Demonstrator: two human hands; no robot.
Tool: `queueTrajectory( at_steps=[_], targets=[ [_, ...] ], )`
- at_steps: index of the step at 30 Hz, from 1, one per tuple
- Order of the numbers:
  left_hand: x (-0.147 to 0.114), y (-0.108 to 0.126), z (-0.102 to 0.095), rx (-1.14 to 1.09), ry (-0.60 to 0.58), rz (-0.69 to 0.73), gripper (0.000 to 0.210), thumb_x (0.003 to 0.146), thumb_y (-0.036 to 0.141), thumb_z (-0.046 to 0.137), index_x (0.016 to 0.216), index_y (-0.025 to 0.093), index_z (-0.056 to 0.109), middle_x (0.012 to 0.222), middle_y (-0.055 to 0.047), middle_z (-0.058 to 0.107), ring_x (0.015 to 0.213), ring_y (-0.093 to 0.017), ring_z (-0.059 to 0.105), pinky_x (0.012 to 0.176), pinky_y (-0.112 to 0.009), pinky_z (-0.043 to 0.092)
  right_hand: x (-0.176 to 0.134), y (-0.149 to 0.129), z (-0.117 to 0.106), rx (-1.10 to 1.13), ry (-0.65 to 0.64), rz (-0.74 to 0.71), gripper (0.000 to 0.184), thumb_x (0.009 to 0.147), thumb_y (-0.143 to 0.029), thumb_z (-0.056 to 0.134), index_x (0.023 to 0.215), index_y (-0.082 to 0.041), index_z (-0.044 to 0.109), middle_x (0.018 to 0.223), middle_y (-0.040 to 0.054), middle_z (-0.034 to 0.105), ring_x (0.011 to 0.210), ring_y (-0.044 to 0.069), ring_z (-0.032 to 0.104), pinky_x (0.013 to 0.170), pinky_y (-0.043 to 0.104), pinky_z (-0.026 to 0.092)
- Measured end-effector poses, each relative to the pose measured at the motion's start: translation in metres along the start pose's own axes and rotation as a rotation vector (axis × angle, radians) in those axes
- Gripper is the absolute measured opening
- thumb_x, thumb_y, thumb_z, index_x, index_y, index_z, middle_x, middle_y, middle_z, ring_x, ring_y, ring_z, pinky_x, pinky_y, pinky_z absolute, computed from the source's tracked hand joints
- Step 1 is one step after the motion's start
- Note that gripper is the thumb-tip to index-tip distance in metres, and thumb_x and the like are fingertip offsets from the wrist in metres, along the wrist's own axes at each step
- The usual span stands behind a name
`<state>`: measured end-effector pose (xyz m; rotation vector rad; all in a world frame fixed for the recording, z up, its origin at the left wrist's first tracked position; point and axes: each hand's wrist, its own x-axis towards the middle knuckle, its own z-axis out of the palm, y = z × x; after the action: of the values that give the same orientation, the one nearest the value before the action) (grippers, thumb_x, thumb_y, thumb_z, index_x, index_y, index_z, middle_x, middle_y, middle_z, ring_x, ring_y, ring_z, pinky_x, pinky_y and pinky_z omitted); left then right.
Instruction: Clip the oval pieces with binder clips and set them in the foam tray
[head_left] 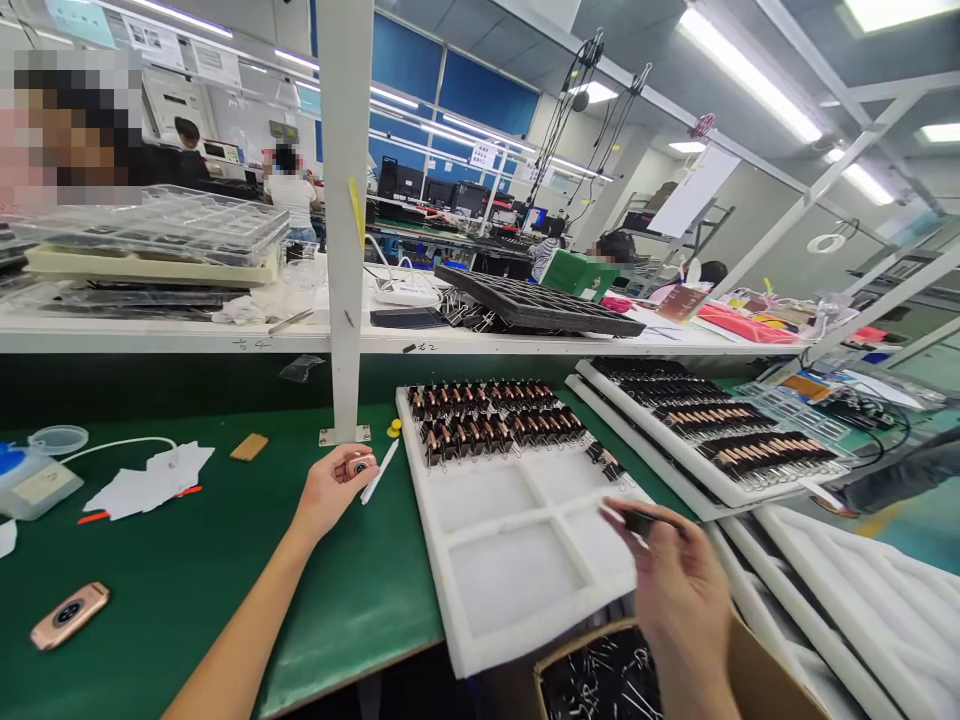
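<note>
My left hand (324,495) is closed around a small rose-gold device (361,467) with a round dark face, mostly covered by my fingers. Over the right side of a white foam tray (499,522), my right hand (679,575) pinches a black binder clip (651,520), partly hidden and a little blurred. Black binder clips with rose-gold devices (469,437) between them stand in rows in the tray's far compartments. Below my right hand, a cardboard box (551,668) holds many loose black binder clips (600,685). Another rose-gold device (70,614) lies at the mat's left.
A second foam tray (664,440) filled with clipped rows is on the right, with more white trays (847,600) stacked nearer. A white post (346,220) and a shelf edge (187,340) rise behind my left hand. A white pen-like stick (380,472) lies beside it.
</note>
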<state>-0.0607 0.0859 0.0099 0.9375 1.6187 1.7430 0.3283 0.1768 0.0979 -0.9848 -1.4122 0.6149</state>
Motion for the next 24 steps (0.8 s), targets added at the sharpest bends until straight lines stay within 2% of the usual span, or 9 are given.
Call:
queueTrajectory(
  at_steps=[5, 7, 9, 11, 13, 16, 19, 21, 24],
  targets=[
    [0.002, -0.001, -0.004, -0.021, 0.013, -0.035, 0.047, 0.063, 0.046, 0.09, 0.098, 0.019, 0.073, 0.087, -0.007, 0.075, 0.08, -0.022, 0.07, 0.071, -0.03, 0.055, 0.008, -0.017, 0.103, 0.074, -0.394, 0.096, 0.039, 0.089, -0.054, 0.066, 0.107, -0.023, 0.053, 0.063, -0.0051, 0.059, 0.057, 0.014, 0.055, 0.054, 0.026, 0.044],
    [0.004, -0.002, -0.005, -0.013, 0.014, -0.037, 0.048, 0.063, 0.047, 0.09, 0.098, 0.019, 0.074, 0.087, -0.007, 0.075, 0.081, -0.023, 0.07, 0.068, -0.029, 0.054, 0.007, -0.021, 0.133, 0.21, -0.467, 0.191, 0.04, 0.085, -0.053, 0.071, 0.095, -0.026, 0.044, 0.054, -0.0109, 0.049, 0.049, 0.011, 0.047, 0.046, 0.022, 0.037],
    [0.004, -0.004, -0.006, -0.011, 0.017, -0.038, 0.048, 0.062, 0.047, 0.09, 0.098, 0.019, 0.074, 0.088, -0.008, 0.076, 0.081, -0.023, 0.07, 0.066, -0.029, 0.053, 0.008, -0.019, 0.155, 0.363, -0.462, 0.355, 0.046, 0.081, -0.054, 0.074, 0.081, -0.027, 0.037, 0.051, -0.013, 0.039, 0.041, 0.008, 0.036, 0.039, 0.02, 0.027],
    [0.004, -0.004, -0.006, -0.023, 0.023, -0.042, 0.048, 0.063, 0.047, 0.09, 0.098, 0.018, 0.074, 0.088, -0.008, 0.076, 0.08, -0.022, 0.07, 0.064, -0.028, 0.052, 0.006, -0.013, 0.166, 0.528, -0.409, 0.561, 0.047, 0.077, -0.055, 0.075, 0.074, -0.026, 0.038, 0.051, -0.0107, 0.042, 0.038, 0.007, 0.031, 0.035, 0.02, 0.019],
    [0.004, -0.003, -0.005, -0.043, 0.026, -0.045, 0.048, 0.063, 0.047, 0.09, 0.098, 0.018, 0.074, 0.087, -0.007, 0.075, 0.077, -0.021, 0.068, 0.062, -0.026, 0.05, 0.003, -0.002, 0.171, 0.685, -0.37, 0.753, 0.044, 0.074, -0.052, 0.076, 0.069, -0.024, 0.043, 0.056, -0.005, 0.054, 0.039, 0.006, 0.032, 0.034, 0.021, 0.017],
    [0.003, 0.0, -0.004, -0.08, 0.037, -0.067, 0.05, 0.064, 0.047, 0.09, 0.1, 0.017, 0.075, 0.084, -0.006, 0.073, 0.067, -0.016, 0.062, 0.058, -0.025, 0.046, -0.004, 0.011, 0.175, 0.847, -0.44, 0.932, 0.045, 0.073, -0.042, 0.081, 0.06, -0.022, 0.044, 0.068, 0.0025, 0.066, 0.046, 0.008, 0.044, 0.038, 0.022, 0.032],
    [0.004, -0.001, -0.004, -0.133, 0.069, -0.121, 0.055, 0.064, 0.05, 0.09, 0.105, 0.016, 0.075, 0.082, -0.005, 0.072, 0.059, -0.013, 0.055, 0.053, -0.024, 0.041, -0.007, 0.013, 0.184, 0.871, -0.636, 0.948, 0.034, 0.075, -0.039, 0.082, 0.063, -0.02, 0.057, 0.075, 0.0044, 0.07, 0.064, 0.013, 0.061, 0.057, 0.025, 0.05],
    [0.006, -0.003, -0.006, -0.173, 0.102, -0.156, 0.058, 0.062, 0.051, 0.09, 0.105, 0.014, 0.075, 0.08, -0.005, 0.071, 0.058, -0.012, 0.054, 0.053, -0.024, 0.04, -0.007, 0.011, 0.195, 0.829, -0.822, 0.886, 0.026, 0.079, -0.039, 0.079, 0.073, -0.018, 0.066, 0.083, 0.0064, 0.073, 0.074, 0.015, 0.066, 0.069, 0.027, 0.053],
    [0.007, -0.004, -0.008, -0.258, 0.147, -0.183, 0.063, 0.059, 0.051, 0.092, 0.106, 0.014, 0.074, 0.079, -0.005, 0.071, 0.06, -0.012, 0.055, 0.055, -0.023, 0.042, -0.009, 0.009, 0.213, 0.726, -1.069, 0.774, 0.029, 0.082, -0.043, 0.076, 0.082, -0.015, 0.069, 0.091, 0.0088, 0.074, 0.075, 0.015, 0.067, 0.073, 0.029, 0.053]
  ],
)
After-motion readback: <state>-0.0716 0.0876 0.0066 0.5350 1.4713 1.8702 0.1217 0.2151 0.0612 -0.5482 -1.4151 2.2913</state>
